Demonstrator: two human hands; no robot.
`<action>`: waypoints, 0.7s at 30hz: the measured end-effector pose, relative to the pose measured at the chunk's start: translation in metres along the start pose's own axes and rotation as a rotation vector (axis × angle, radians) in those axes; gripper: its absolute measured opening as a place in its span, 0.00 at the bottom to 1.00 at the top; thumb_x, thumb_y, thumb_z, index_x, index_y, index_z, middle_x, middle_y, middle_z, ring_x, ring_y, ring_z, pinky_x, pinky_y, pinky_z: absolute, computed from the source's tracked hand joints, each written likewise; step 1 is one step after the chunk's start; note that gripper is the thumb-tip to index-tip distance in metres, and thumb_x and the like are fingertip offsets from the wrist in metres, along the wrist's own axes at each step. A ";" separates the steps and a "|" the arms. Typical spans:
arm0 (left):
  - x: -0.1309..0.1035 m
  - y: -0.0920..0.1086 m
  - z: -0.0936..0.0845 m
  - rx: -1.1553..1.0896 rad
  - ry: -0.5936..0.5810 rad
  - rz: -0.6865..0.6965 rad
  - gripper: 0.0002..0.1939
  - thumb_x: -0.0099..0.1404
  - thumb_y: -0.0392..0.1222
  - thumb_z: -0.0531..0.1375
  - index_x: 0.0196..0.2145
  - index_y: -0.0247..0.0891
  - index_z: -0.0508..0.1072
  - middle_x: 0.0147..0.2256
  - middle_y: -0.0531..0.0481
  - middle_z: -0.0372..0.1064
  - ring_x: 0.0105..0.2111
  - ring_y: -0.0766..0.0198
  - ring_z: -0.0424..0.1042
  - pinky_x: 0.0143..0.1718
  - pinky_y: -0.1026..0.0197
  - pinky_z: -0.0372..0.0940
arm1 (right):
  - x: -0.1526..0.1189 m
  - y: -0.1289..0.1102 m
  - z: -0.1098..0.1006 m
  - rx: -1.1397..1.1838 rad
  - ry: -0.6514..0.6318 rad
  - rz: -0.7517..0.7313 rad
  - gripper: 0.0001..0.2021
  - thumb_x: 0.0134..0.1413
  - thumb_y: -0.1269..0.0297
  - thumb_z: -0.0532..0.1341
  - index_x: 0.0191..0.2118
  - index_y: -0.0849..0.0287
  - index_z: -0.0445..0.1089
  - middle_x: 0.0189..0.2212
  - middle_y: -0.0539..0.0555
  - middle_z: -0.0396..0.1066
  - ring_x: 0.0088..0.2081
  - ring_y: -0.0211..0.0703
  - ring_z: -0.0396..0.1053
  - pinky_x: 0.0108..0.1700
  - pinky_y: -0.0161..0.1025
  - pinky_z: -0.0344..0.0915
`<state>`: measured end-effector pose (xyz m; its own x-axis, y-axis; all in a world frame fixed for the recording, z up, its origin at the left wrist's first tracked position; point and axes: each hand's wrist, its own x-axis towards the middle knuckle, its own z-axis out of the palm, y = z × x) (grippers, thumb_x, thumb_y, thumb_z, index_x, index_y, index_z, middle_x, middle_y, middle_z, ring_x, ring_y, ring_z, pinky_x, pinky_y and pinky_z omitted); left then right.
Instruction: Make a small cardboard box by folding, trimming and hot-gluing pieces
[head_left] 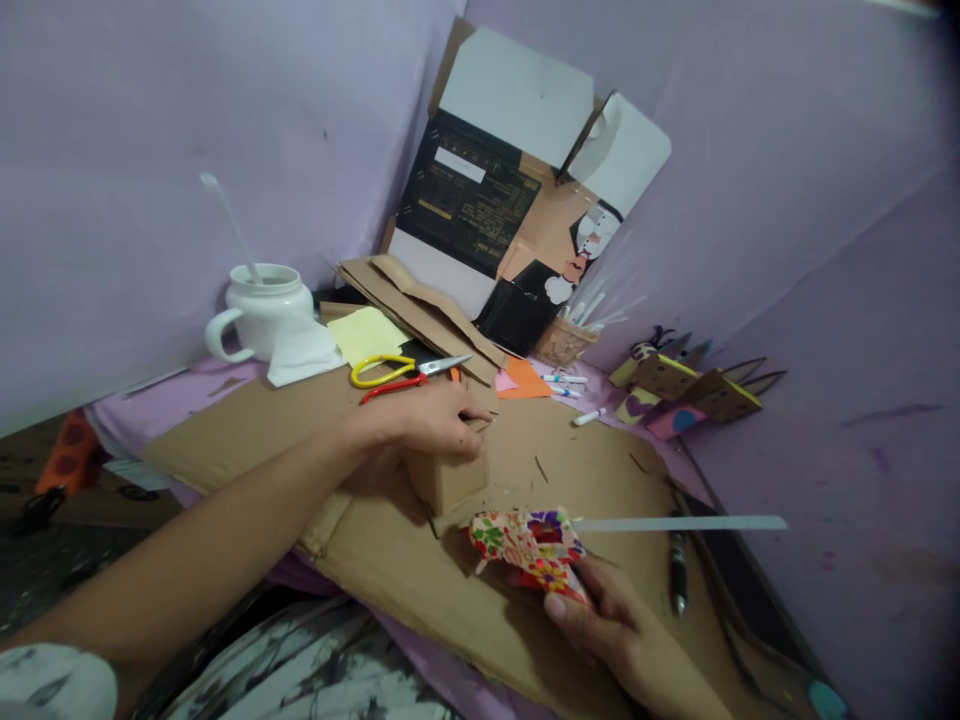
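My left hand (pixel 439 418) is closed over the top of a small brown cardboard box (pixel 454 482), which stands on a large cardboard sheet (pixel 420 590). In my right hand (pixel 607 605) is a hot glue gun (pixel 514 540) with a colourful flower pattern, its fingers wrapped round the handle. A long translucent glue stick (pixel 690 523) juts out of the gun's back end to the right. The gun's nozzle points left, close to the lower right of the box. Just beyond my left hand lie scissors (pixel 409 377) with one yellow and one red handle.
At the back left stands a white mug (pixel 266 305) with a stick in it, beside a white tissue (pixel 304 350). An unfolded printed box (pixel 510 190) leans on the wall. Several markers (pixel 566 380), decorated cardboard pieces (pixel 675 385) and a black pen (pixel 679 565) lie to the right.
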<state>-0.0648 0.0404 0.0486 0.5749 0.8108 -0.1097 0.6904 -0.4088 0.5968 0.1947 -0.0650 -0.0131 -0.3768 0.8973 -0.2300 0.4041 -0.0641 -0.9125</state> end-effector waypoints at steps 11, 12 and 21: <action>0.005 -0.006 0.006 -0.030 0.040 0.034 0.17 0.49 0.39 0.57 0.38 0.38 0.75 0.28 0.52 0.69 0.29 0.63 0.64 0.29 0.63 0.58 | -0.001 -0.017 0.012 0.030 0.017 0.017 0.20 0.48 0.49 0.62 0.39 0.61 0.73 0.30 0.55 0.72 0.36 0.50 0.68 0.42 0.41 0.65; 0.005 -0.006 0.005 -0.034 0.038 0.037 0.16 0.49 0.39 0.57 0.37 0.38 0.75 0.28 0.53 0.69 0.28 0.64 0.64 0.29 0.63 0.58 | -0.002 -0.017 0.013 0.008 0.020 0.023 0.20 0.48 0.49 0.61 0.40 0.61 0.73 0.33 0.56 0.73 0.37 0.51 0.69 0.42 0.41 0.65; 0.004 -0.005 0.004 -0.041 0.056 0.050 0.14 0.48 0.39 0.58 0.35 0.37 0.75 0.23 0.55 0.65 0.24 0.65 0.61 0.25 0.64 0.55 | -0.006 -0.013 0.011 -0.197 0.096 0.013 0.24 0.49 0.52 0.62 0.51 0.58 0.70 0.45 0.60 0.74 0.47 0.56 0.69 0.51 0.47 0.63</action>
<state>-0.0636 0.0440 0.0418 0.5819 0.8125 -0.0353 0.6425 -0.4328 0.6323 0.1824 -0.0748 -0.0039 -0.2932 0.9349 -0.1999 0.5671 0.0018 -0.8236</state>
